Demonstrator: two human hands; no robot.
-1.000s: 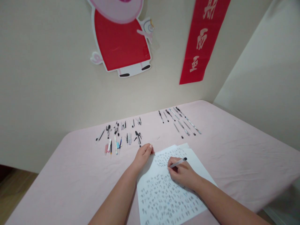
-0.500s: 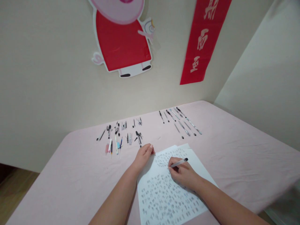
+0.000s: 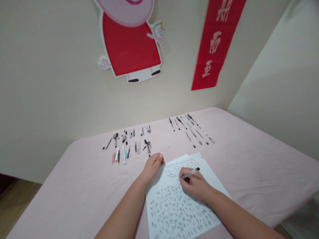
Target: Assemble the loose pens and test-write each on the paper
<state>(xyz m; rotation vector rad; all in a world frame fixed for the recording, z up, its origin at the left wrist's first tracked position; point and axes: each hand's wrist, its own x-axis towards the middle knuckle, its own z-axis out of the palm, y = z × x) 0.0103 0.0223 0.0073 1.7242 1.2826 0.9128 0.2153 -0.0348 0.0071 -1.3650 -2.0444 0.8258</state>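
Observation:
My right hand grips a gel pen with a clear barrel and a black end, its tip down at the paper. Beneath both hands lie white sheets of paper, the top one covered with rows of dark handwriting. The characters are too blurred to read. My left hand rests at the upper left edge of the paper, fingers curled in and thumb pressed against them. Whether anything is inside those fingers is hidden. Just beyond it lies a black pen with loose parts.
Pens taken apart and coloured pens lie at the back left of the pink-covered table. Several more pens are laid in rows at the back right. Behind stands a wall with a cartoon cutout and a red banner.
Almost nothing differs. My right hand and the pen have stayed at nearly the same spot on the paper, and my left hand has kept its place.

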